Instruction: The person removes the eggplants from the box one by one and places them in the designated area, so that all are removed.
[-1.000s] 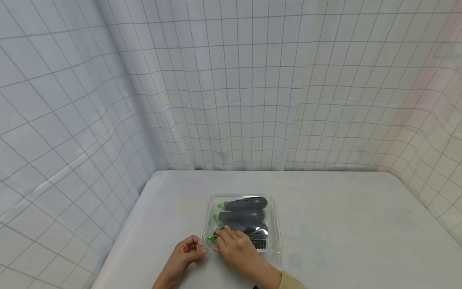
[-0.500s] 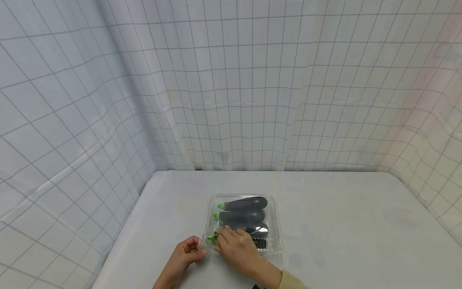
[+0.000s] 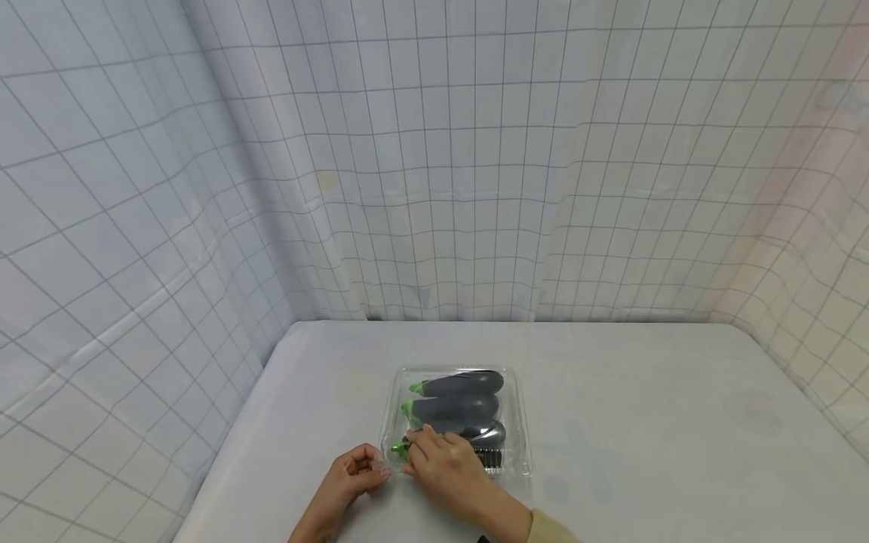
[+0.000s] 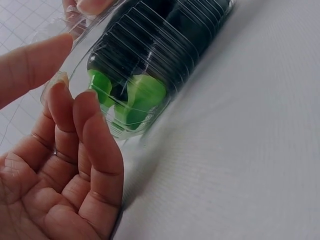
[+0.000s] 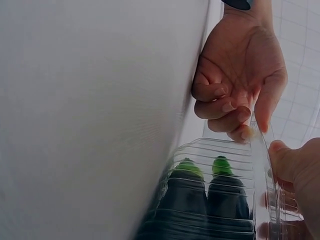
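A clear plastic clamshell box (image 3: 521, 434) lies on the table, holding several dark eggplants (image 3: 456, 407) with green stems in a row. My left hand (image 3: 349, 475) pinches the rim at the box's near left corner between thumb and fingertips; its grip shows in both wrist views. My right hand (image 3: 444, 467) rests on the lid near the front, covering part of the nearest eggplant. In the right wrist view, its thumb (image 5: 287, 162) lies at the rim. The ribbed side wall (image 4: 160, 45) shows green stems behind it.
A white cloth covers the table (image 3: 645, 430). Behind it hangs a white grid-patterned curtain (image 3: 434, 188), with more of the same cloth along the left and right sides. A dark band (image 5: 237, 4) sits at the left wrist.
Both hands and the box stay nearly in place. The glare on the lid near the right hand shifts slightly.
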A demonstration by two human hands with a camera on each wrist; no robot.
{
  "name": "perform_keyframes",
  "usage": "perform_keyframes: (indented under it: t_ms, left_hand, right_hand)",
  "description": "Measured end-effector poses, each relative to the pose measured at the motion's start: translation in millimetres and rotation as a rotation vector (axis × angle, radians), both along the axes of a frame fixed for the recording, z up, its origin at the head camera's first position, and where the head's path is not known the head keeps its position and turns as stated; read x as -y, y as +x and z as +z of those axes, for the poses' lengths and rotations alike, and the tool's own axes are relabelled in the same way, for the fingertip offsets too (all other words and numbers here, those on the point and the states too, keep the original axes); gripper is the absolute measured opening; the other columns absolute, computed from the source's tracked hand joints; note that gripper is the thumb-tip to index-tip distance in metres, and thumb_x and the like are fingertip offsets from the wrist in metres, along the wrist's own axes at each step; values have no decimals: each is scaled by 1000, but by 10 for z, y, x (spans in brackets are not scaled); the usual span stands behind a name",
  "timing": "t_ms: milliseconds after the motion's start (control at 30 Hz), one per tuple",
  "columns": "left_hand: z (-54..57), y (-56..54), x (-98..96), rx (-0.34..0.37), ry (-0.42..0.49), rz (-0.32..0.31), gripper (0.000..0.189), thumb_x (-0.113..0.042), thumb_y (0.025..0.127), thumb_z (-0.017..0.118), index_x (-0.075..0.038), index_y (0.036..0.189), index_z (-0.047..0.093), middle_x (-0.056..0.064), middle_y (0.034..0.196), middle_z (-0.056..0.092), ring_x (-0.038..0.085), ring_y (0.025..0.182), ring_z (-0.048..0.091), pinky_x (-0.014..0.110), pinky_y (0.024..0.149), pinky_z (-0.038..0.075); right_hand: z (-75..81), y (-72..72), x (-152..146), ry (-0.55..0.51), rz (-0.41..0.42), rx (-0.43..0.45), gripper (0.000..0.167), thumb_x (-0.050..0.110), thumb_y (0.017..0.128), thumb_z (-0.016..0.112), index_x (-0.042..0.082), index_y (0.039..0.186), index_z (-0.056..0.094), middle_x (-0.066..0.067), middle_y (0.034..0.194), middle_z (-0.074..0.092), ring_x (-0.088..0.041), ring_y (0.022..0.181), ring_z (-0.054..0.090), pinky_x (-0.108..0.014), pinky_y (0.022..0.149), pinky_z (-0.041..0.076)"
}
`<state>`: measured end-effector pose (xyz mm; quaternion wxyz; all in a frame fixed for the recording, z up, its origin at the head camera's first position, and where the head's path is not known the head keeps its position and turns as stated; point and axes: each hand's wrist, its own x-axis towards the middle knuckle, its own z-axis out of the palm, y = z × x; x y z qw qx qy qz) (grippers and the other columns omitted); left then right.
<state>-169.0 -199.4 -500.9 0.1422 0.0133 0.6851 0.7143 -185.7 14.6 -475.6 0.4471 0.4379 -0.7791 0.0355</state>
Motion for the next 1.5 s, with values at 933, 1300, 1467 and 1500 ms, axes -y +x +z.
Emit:
perform_keyframes:
  t_ms: [933, 1300, 1467, 1500]
  left_hand:
    - [-24, 4, 16, 24, -39, 37, 13, -6, 85, 66, -6, 90, 54, 2, 76, 55, 14, 66, 51, 27, 60, 44]
    - [-9, 10, -2, 18, -32, 19, 13, -7, 85, 66, -7, 89, 54, 1, 76, 54, 14, 66, 49, 27, 60, 44]
    - [7, 7, -5, 18, -28, 9, 13, -6, 86, 65, -7, 89, 53, 1, 76, 54, 14, 67, 50, 27, 61, 44]
    - [12, 10, -2, 16, -27, 7, 13, -6, 86, 65, -7, 89, 53, 1, 76, 55, 14, 67, 50, 27, 61, 44]
  right_hand:
    - [79, 67, -341, -40, 270, 272, 18, 15, 75, 80, 9, 73, 64, -12, 122, 61, -21, 116, 55, -27, 91, 45]
    - [3, 94, -514, -68, 243, 327, 12, 18, 77, 79, 16, 87, 73, -10, 126, 58, -24, 122, 50, -43, 100, 38]
    - [-3, 106, -631, -92, 229, 326, 10, 20, 78, 78, 16, 83, 72, -8, 125, 59, -25, 121, 51, -44, 100, 38]
    - [0, 106, -660, -96, 226, 320, 10, 21, 77, 78, 16, 81, 71, -8, 124, 60, -26, 119, 53, -44, 99, 39]
